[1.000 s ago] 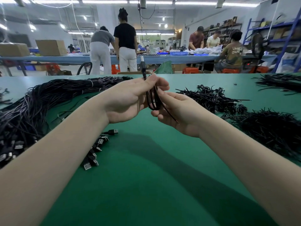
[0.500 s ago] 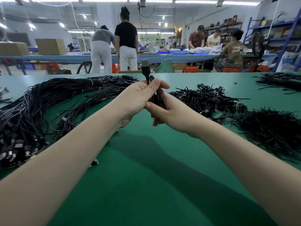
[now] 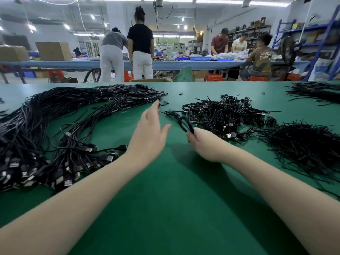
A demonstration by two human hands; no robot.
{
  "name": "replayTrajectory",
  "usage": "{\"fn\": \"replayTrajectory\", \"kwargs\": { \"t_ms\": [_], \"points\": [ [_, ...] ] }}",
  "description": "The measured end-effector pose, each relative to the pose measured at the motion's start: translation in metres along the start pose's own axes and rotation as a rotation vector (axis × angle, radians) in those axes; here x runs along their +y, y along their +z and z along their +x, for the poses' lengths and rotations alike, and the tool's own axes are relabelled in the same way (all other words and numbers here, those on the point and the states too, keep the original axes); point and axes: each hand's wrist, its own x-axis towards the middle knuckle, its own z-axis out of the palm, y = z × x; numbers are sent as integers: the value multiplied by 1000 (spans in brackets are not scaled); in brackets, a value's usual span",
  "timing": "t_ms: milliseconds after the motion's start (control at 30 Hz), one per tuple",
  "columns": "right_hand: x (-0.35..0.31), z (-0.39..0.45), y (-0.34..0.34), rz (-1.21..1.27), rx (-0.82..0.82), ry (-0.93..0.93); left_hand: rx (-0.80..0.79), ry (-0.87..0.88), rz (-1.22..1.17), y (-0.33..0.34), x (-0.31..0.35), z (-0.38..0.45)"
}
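At frame centre our right hand point(image 3: 204, 144) pinches the coiled cable point(image 3: 184, 123) by its lower end, and the thin, rubbery black loops stick up past the curled fingertips. Our left hand point(image 3: 150, 133) hovers just left of it, fingers straight and loosely spread, over the smooth green table point(image 3: 174, 208).

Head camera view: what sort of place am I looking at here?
Probably a cable assembly or packing workshop: heaps of black USB cables on the green table, the right hand holding a coiled cable, and workers at a long bench behind.
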Motion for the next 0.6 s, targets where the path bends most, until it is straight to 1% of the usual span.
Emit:
{"fn": "replayTrajectory", "kwargs": {
  "t_ms": [33,67,100,133,167,233,300,333,367,400,467,500,533,600],
  "points": [
    [3,0,5,-215,-1,-37,61,188,312,4,-6,-4],
    [5,0,11,-362,14,-81,104,337,559,7,-9,-8],
    [5,0,15,-438,27,-125,120,460,712,11,-11,-10],
    [4,0,17,-462,29,-160,118,556,778,14,-13,-12],
    [4,0,17,-477,23,-184,133,634,775,15,-12,-13],
    [4,0,14,-505,-24,-215,84,692,780,13,-10,-12],
    [3,-1,8,-558,-68,-249,-30,659,842,11,-5,-12],
    [2,-2,5,-617,-60,-279,-80,588,856,9,-2,-13],
    [2,-3,2,-701,-25,-329,-119,521,824,10,2,-14],
    [3,-3,-1,-810,40,-402,-192,422,787,13,6,-16],
    [8,-8,-9,-1051,231,-542,-286,322,582,19,10,-14],
    [10,-11,-15,-1137,335,-583,-334,278,487,19,13,-12],
    [12,-15,-20,-1186,420,-605,-375,227,370,19,17,-10],
    [16,-20,-26,-1227,497,-610,-428,133,99,21,20,-12]
  ]
}}
